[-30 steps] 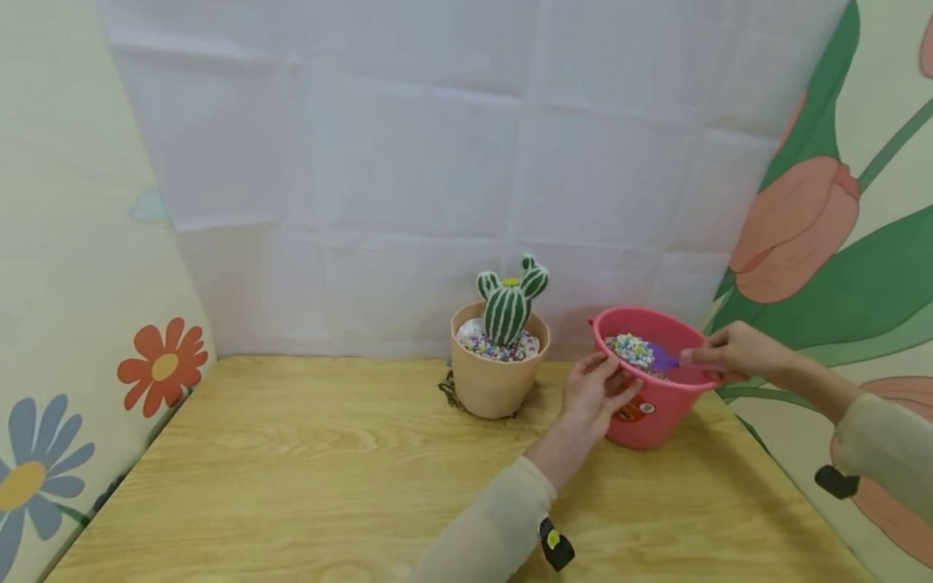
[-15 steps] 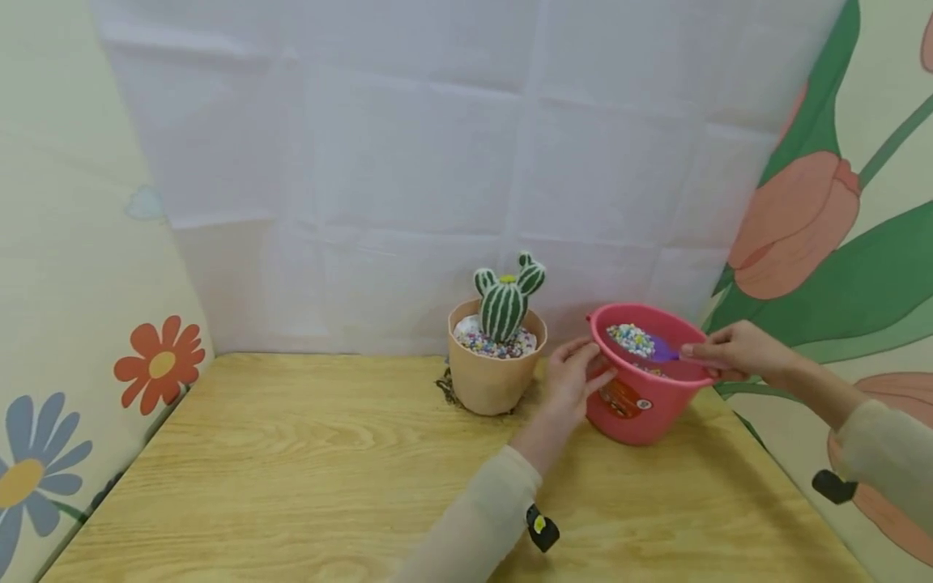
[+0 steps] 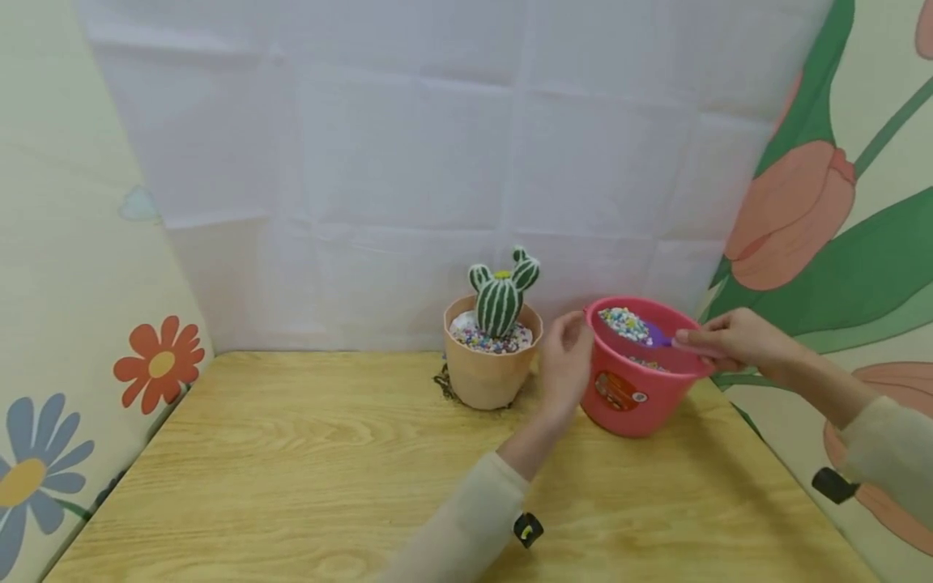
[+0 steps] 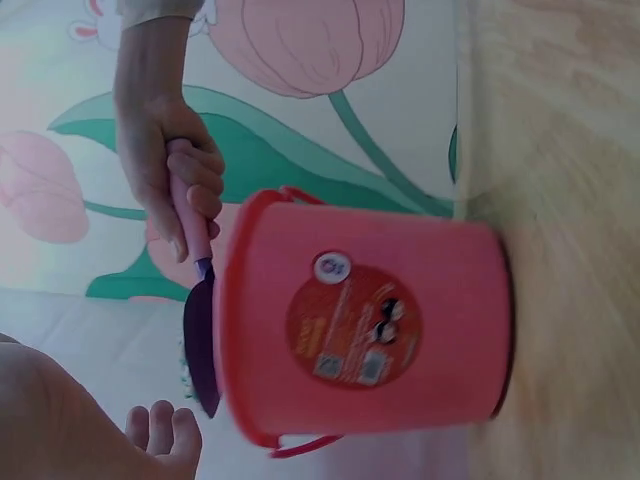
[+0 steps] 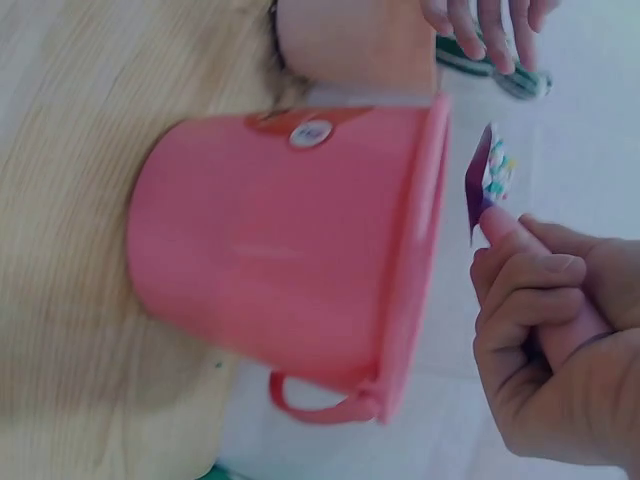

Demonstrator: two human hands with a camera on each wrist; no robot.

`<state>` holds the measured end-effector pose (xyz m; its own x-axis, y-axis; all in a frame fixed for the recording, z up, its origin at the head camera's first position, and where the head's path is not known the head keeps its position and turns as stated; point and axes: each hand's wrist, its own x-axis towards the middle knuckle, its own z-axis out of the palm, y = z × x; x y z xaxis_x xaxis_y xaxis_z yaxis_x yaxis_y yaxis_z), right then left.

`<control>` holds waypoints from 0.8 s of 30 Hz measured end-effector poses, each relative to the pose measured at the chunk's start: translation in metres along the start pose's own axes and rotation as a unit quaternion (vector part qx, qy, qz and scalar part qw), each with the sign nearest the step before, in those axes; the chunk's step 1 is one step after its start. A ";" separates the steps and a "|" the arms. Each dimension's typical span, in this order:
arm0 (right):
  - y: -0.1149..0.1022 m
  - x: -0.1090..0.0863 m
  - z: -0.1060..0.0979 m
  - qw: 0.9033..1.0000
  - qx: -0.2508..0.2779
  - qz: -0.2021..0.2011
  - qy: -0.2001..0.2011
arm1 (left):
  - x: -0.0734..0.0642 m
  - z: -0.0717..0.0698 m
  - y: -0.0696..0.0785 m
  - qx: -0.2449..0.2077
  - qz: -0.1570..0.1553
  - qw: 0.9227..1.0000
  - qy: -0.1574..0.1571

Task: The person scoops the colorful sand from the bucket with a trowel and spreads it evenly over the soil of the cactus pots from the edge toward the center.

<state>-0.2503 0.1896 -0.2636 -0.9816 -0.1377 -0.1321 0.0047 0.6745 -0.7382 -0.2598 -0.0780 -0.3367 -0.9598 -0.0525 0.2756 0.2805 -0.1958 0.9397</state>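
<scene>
My right hand [image 3: 751, 344] grips the pink handle of a small toy trowel [image 4: 201, 350] with a purple blade. Colourful beads [image 3: 624, 322] are heaped on that blade, which is held level just over the rim of a pink bucket [image 3: 627, 405]. More beads show inside the bucket. My left hand [image 3: 567, 364] holds nothing; its fingers are relaxed, between the bucket and a peach plant pot [image 3: 483, 376]. In the right wrist view, the left hand's fingers [image 5: 490, 30] hang apart from the trowel. A green-and-white striped knitted cactus [image 3: 499, 306] stands in the pot, among beads.
Everything stands on a wood-grain table [image 3: 291, 470]. Dark root-like strands [image 3: 442, 382] lie around the pot's base. A creased white cloth [image 3: 394, 162] hangs behind, and a wall with painted tulips [image 3: 794, 210] is close on the right.
My left hand has let go of the bucket's rim and moved left toward the pot. The loaded trowel has risen from inside the bucket to rim level in my right hand.
</scene>
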 end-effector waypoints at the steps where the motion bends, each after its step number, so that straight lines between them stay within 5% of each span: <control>1: -0.004 -0.002 0.001 1.000 0.005 0.000 -0.002 | -0.002 -0.005 0.004 0.012 0.015 1.000 -0.008; 8: -0.026 -0.014 0.006 1.000 0.024 -0.005 -0.006 | -0.003 -0.049 0.021 0.086 0.121 0.987 -0.059; 14: -0.041 -0.015 0.013 1.000 0.009 -0.018 -0.013 | 0.009 -0.101 0.028 0.196 0.176 0.964 -0.033; 19: -0.055 -0.013 0.023 0.999 0.004 -0.032 -0.021 | 0.025 -0.138 0.031 0.255 0.157 0.954 0.025; 24: -0.067 -0.006 0.035 0.999 0.008 -0.024 -0.032 | 0.042 -0.167 0.026 0.276 0.118 0.951 0.071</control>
<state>-0.2383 0.1197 -0.2370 -0.9666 -0.2161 -0.1379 -0.0388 0.6550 -0.7547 -0.2937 -0.2486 -0.3341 -0.8498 -0.1715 0.4984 0.4096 0.3802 0.8293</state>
